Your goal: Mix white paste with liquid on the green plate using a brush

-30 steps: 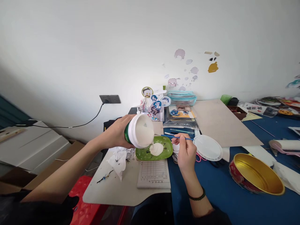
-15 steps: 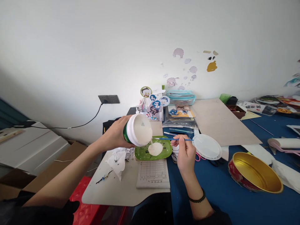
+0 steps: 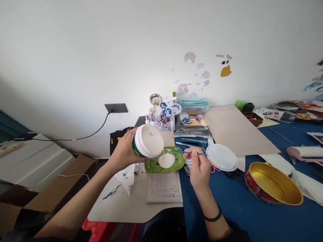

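Observation:
My left hand (image 3: 125, 147) is wrapped round a white-and-green tub (image 3: 142, 145), tilted with its mouth toward the right. Off-white thick liquid inside runs from its lip in a thin stream. Below, a pale puddle (image 3: 166, 161) of it lies on a green patterned tray (image 3: 178, 164). My right hand (image 3: 200, 164) pinches a thin blue paintbrush (image 3: 180, 151); the brush tip is close to the tub's lip, and whether they touch I cannot tell. Under the tray's front edge lies a printed paper pad (image 3: 165, 190).
Right of my right hand lies a round white lid (image 3: 222, 157), then a gold-lined round tin (image 3: 275, 183). Crumpled white tissue (image 3: 127, 178) sits left of the tray. Behind stand a sticker-covered box (image 3: 164, 117) and a teal clear pouch (image 3: 193, 105). A grey board (image 3: 242, 129) spans the back right.
The tub is tipped at a slightly different angle, and the stream looks thinner. The brush now slants slightly more, with its tip still near the tub's lip. The view has shifted a little.

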The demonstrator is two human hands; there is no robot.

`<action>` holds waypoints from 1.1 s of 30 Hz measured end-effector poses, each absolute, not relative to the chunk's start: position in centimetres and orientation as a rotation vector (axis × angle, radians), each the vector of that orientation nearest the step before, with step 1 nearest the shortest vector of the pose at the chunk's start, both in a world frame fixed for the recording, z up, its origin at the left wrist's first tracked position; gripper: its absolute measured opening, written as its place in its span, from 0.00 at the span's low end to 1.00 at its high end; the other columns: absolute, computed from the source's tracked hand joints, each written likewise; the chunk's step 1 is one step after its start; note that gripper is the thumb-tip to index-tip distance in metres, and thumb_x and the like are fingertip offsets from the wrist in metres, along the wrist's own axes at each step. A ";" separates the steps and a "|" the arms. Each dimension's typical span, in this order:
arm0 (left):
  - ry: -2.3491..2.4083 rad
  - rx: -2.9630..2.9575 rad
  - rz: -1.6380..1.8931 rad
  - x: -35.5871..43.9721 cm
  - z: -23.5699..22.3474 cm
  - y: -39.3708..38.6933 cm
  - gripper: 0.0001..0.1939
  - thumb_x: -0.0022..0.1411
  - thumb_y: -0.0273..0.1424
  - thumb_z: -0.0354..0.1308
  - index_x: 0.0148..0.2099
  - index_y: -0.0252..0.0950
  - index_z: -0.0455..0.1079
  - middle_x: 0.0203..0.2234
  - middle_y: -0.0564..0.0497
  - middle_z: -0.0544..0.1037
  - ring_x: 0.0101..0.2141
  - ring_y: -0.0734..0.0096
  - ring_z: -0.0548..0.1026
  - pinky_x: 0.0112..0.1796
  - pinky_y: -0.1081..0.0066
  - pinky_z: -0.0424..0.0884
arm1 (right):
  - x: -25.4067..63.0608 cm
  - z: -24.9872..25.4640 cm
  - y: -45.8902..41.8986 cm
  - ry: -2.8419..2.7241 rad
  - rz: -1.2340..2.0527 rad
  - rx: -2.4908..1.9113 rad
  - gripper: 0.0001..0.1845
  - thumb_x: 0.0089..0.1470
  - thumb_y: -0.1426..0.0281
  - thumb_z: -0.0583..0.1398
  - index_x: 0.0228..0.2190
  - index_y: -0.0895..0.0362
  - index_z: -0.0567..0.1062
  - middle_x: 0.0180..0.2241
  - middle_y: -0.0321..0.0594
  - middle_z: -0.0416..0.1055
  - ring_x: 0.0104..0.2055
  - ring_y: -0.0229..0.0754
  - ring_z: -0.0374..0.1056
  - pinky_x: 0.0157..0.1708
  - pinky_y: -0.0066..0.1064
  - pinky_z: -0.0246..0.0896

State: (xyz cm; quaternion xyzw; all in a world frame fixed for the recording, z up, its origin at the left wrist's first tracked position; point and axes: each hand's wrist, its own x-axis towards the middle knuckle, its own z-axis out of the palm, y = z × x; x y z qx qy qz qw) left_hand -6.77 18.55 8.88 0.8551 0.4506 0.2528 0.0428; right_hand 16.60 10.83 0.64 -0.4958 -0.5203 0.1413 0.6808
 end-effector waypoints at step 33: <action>0.914 1.195 1.392 -10.0 6.5 15.3 0.41 0.40 0.36 0.70 0.58 0.33 0.64 0.46 0.39 0.77 0.52 0.44 0.69 0.50 0.58 0.69 | 16.4 2.3 8.9 -1.465 0.095 -1.030 0.11 0.61 0.75 0.49 0.36 0.58 0.71 0.33 0.42 0.74 0.34 0.38 0.71 0.32 0.26 0.67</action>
